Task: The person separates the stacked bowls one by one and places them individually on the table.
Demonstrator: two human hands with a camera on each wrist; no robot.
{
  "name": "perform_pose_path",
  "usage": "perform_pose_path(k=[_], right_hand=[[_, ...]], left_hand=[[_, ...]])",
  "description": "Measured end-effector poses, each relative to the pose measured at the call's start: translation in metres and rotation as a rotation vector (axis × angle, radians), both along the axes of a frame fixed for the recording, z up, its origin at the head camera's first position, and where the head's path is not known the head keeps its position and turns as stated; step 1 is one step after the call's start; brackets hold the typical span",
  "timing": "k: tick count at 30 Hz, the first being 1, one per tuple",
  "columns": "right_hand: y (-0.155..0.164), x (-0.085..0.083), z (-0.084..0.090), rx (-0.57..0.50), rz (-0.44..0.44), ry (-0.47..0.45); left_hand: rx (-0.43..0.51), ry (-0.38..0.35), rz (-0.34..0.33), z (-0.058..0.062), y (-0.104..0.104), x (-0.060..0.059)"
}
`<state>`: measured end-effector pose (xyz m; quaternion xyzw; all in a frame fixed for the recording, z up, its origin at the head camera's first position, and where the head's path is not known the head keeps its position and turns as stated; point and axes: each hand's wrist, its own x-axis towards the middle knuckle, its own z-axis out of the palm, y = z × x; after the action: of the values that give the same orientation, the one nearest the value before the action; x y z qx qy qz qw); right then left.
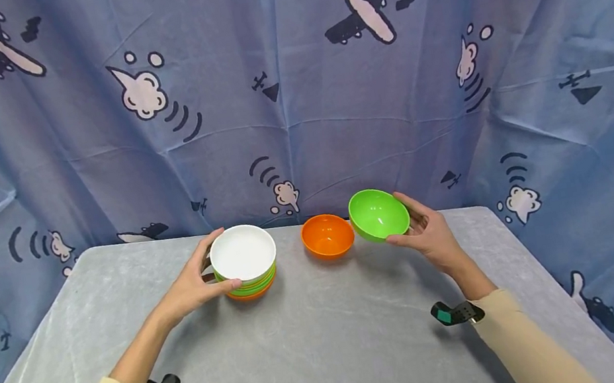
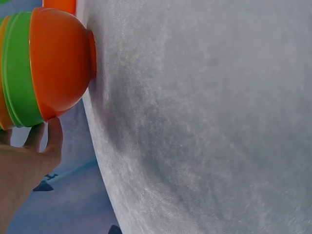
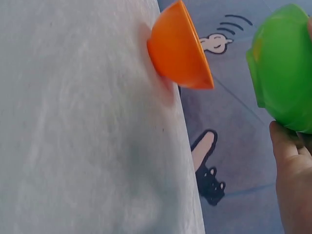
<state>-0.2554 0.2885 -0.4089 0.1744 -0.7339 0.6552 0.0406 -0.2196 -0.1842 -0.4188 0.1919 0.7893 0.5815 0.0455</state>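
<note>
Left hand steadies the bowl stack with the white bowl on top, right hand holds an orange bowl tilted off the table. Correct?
Not quite: per the head view, the right hand holds the green bowl; the orange bowl sits on the table. The rest stands.

The green bowl (image 1: pixel 378 213), the orange bowl (image 1: pixel 327 235) and the white bowl (image 1: pixel 242 253) topping the stack look like smooth, glossy plastic. The table (image 1: pixel 331 342) wears a matt grey cloth; behind its far edge hangs creased printed fabric (image 1: pixel 290 87).
</note>
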Motion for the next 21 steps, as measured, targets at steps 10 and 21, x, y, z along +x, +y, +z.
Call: perform_pose_path(k=[10,21], right_hand=[[0.016,-0.004,-0.009,0.036,-0.047,-0.055],[0.026,-0.016,-0.029,0.041,-0.073,-0.158]], left_hand=[[0.001,-0.001,0.003,0.000,-0.001,0.000],[0.007,-0.007,-0.008,-0.001,-0.002,-0.002]])
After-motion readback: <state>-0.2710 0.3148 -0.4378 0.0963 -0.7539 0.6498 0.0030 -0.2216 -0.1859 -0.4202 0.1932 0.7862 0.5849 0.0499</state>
